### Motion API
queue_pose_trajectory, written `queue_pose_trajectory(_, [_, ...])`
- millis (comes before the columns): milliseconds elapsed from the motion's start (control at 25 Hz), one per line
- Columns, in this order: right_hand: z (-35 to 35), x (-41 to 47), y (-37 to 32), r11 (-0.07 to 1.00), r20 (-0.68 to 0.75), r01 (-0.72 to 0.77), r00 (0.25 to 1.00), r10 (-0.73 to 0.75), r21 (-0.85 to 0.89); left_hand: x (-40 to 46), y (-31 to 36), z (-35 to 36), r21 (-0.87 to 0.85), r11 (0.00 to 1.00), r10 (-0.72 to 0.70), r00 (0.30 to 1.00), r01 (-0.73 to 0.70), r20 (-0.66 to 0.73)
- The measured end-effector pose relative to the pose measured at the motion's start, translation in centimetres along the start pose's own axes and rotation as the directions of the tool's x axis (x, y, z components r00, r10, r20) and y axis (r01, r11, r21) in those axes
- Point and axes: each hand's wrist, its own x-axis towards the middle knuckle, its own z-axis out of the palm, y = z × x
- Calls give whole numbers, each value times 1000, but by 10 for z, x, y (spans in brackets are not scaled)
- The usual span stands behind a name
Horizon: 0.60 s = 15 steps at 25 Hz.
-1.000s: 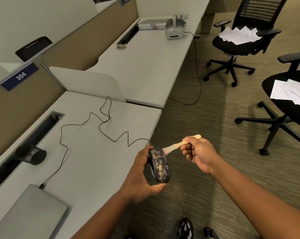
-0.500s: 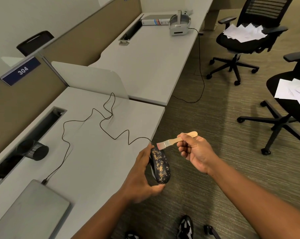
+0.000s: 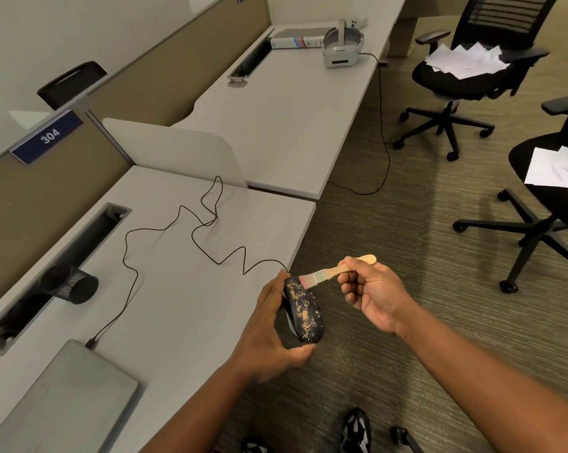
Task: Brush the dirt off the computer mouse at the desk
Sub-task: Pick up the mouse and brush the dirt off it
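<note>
While the left hand (image 3: 269, 325) grips the dirt-speckled mouse (image 3: 304, 310) just off the desk's (image 3: 184, 308) front edge, the right hand (image 3: 372, 294), pinching the brush (image 3: 328, 274), likely does best sweeping the bristles floorward.

White "304" — on the blue nameplate (image 3: 46, 137) atop the desk partition (image 3: 47, 197)
</note>
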Motion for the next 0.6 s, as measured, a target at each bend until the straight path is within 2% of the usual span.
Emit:
queue_pose_trajectory(200, [-11, -1, 0, 1000, -69, -1, 998, 1, 5, 1, -2, 1, -35, 999, -4, 999, 3, -33])
queue_pose_trajectory(360, [-12, -8, -3, 998, 8, 19, 1000, -20, 65, 3, -5, 2, -39, 999, -5, 1000, 4, -31])
queue_pose_trajectory(440, [-10, -11, -1, 999, 58, 9, 998, -11, 42, 5, -5, 3, -44, 999, -10, 999, 9, -31])
queue_pose_trajectory(600, [-13, -10, 2, 1000, 16, 5, 1000, -5, 9, 8, -5, 1, -54, 998, -22, 999, 19, -49])
